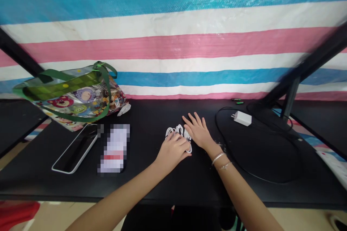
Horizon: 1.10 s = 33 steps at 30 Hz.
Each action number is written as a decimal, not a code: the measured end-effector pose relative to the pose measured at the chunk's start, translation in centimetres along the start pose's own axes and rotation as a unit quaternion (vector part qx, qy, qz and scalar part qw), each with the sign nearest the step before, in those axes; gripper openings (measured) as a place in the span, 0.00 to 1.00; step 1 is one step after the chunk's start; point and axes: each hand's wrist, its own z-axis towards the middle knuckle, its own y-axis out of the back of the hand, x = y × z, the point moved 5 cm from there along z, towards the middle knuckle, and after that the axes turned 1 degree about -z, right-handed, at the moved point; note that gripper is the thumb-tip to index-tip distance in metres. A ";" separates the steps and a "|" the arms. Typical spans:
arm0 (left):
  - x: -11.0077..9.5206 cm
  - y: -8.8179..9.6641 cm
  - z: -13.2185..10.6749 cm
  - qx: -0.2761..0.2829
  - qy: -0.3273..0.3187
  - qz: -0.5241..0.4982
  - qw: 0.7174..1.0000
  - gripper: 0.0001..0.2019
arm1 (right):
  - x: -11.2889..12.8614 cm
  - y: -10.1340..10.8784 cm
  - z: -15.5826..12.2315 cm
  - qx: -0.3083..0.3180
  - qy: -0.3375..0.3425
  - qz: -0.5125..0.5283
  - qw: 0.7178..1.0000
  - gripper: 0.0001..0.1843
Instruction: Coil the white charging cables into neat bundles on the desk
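A coiled white cable (176,131) lies on the black desk (151,184), partly hidden under both hands. My left hand (173,149) rests on the near side of the coil, fingers curled over the loops. My right hand (198,130) lies flat on the coil's right side, fingers stretched out and spread. Thin bracelets circle my right wrist.
A cartoon-print tote bag (78,97) with green handles stands at the left, a phone (76,148) face up before it, a blurred-out item (115,148) beside that. A white charger (242,118) with a black cord lies right, near a round black stand base (260,151). A striped tarp hangs behind.
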 end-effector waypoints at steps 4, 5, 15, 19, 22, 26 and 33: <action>0.1 0.2 0.2 0.001 0.016 -0.049 0.999 0.12 | -0.1 0.1 0.1 0.002 0.002 0.029 1.000 0.24; 0.2 0.3 0.2 -0.005 0.025 -0.071 0.997 0.12 | -0.2 0.1 0.1 0.005 -0.002 0.038 0.999 0.24; 1.5 1.6 -0.1 -0.061 0.075 -0.191 0.977 0.12 | -1.1 -0.1 0.4 -0.079 -0.026 0.114 0.990 0.22; 2.1 2.1 -0.1 -0.080 0.101 -0.190 0.973 0.12 | -1.1 0.4 0.5 -0.118 -0.026 0.122 0.985 0.21; 2.9 2.2 -0.1 -0.080 0.144 -0.168 0.972 0.12 | -1.1 1.0 0.5 -0.139 -0.039 0.122 0.982 0.20; 4.1 1.9 -0.4 -0.083 0.200 -0.144 0.966 0.11 | -1.4 2.0 0.4 -0.189 -0.075 0.117 0.972 0.18; 5.4 0.9 -0.9 -0.051 0.267 -0.120 0.955 0.13 | -1.8 2.3 0.2 -0.190 -0.134 0.138 0.963 0.16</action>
